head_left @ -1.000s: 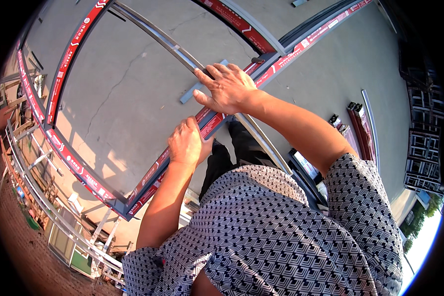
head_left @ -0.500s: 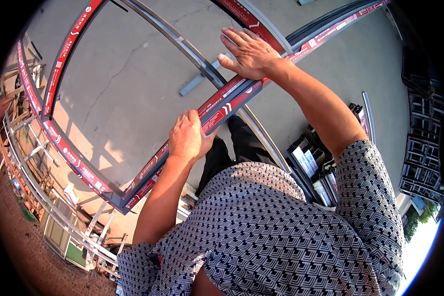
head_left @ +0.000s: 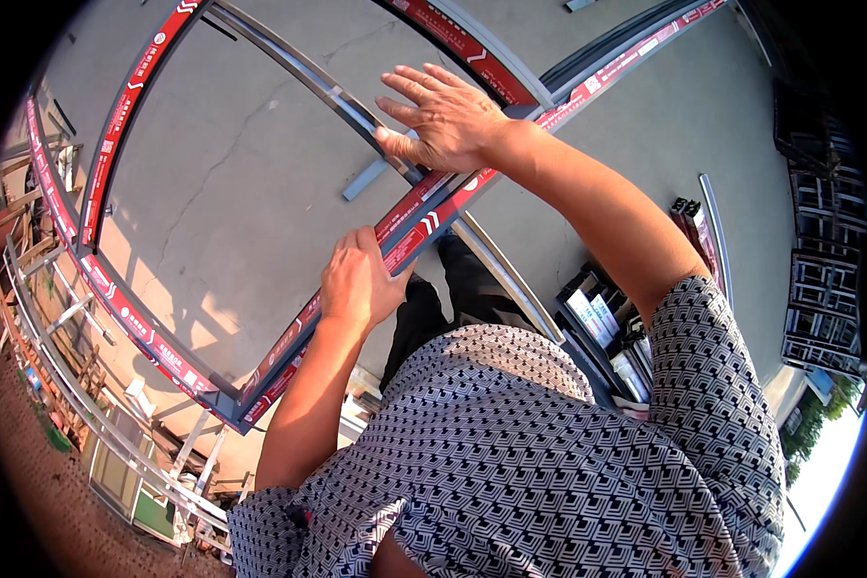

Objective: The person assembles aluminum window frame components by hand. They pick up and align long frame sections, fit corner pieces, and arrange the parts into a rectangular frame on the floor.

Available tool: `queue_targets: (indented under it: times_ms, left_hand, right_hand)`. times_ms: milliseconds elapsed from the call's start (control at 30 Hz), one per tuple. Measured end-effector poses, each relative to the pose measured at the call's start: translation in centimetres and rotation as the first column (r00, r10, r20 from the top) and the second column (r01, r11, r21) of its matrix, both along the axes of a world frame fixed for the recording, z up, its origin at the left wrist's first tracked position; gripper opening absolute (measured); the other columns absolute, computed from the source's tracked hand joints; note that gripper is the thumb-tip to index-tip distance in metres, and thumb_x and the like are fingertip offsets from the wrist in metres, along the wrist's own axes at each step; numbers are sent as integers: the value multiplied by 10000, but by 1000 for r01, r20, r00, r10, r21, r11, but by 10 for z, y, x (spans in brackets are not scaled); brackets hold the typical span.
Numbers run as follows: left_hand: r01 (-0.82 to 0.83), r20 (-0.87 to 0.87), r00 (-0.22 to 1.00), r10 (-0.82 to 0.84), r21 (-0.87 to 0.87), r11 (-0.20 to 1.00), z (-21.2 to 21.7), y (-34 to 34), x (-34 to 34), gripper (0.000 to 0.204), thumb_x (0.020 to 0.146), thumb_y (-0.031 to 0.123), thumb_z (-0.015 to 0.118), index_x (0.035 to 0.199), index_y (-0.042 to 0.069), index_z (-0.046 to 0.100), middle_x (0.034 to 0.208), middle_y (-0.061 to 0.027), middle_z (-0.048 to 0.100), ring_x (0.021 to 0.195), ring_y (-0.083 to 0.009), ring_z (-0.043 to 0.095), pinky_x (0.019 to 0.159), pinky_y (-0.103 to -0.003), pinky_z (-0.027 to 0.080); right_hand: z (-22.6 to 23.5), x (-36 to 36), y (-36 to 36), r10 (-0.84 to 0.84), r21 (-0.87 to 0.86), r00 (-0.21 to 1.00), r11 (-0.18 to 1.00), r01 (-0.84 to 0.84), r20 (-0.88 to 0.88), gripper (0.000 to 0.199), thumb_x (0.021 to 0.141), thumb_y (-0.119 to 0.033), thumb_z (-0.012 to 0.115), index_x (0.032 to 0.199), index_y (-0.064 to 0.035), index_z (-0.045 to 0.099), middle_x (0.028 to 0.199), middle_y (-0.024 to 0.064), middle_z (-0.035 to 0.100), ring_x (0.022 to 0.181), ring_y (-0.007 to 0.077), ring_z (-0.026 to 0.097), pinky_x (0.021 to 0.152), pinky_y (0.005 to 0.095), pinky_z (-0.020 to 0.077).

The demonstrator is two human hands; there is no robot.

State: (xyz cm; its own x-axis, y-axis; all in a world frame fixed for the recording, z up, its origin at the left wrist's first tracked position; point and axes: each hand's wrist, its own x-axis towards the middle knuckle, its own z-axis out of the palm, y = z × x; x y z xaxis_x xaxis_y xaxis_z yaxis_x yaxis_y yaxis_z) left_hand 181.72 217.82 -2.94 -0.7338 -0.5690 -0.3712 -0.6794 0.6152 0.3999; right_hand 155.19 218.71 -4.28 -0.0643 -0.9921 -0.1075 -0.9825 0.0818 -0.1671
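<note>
A large dark grey metal frame, like a window frame with red protective film on its bars, spans the space before me. Its near bar (head_left: pixel 409 241) runs slantwise from lower left to upper right. My left hand (head_left: pixel 356 282) is closed around this bar, with the fingers over its far side. Farther right along the same bar is my right hand (head_left: pixel 445 120), its fingers spread and nothing gripped. The heel of that palm appears to rest on the bar, close to where a red-filmed crossbar (head_left: pixel 472 48) joins; exact contact is hidden.
A pale metal rail (head_left: pixel 506 277) passes beneath the frame toward my legs. Dark profiles and papers (head_left: pixel 607 328) lie at my right. Dark metal racks (head_left: pixel 824 289) stand at far right. Scrap timber and rails (head_left: pixel 58 260) lie at left. A short grey bar (head_left: pixel 364 180) rests on the floor.
My right hand has shifted left along the near bar, toward my left hand, with its fingers still spread. My left hand keeps its grip. The whole view has shifted slightly.
</note>
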Motion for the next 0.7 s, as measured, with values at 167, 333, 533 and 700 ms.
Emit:
queue_targets:
  times_ms: [167,333,533,700]
  left_hand:
    - [2,-1,1000,-2,-1,1000,-6,-3,6,585,882,405,834,1168,-30,568,1146,-234,681,1150,-423,660,979,-508,557]
    - [-27,-27,999,26,-4,1000,-6,-1,3,572,879,412,841,1139,-26,580,1153,-233,686,1144,-418,664,965,-525,554]
    - [-53,-42,998,54,30,998,-6,-5,6,602,881,442,838,1142,-43,595,1173,-249,686,1137,-424,668,959,-517,559]
    - [-63,-125,990,62,3,998,-14,0,11,570,872,409,843,1104,-57,612,1105,-239,707,1128,-408,685,969,-485,582]
  right_hand:
    - [50,18,-55,-54,-564,998,823,65,36,859,1086,-736,207,1564,-110,552,1690,169,399,1620,311,263,1349,455,156]
    - [-30,49,19,-65,-154,992,987,48,-105,843,1080,-696,74,1710,-180,294,1787,81,208,1664,260,130,1368,475,40]
    - [49,55,-41,-9,-456,980,886,-84,-198,699,1102,-552,374,1625,-91,426,1675,192,379,1581,355,304,1311,530,187]
    - [-32,85,23,65,-254,977,960,-117,-204,642,1137,-541,300,1659,-185,412,1705,107,395,1622,272,273,1338,477,167]
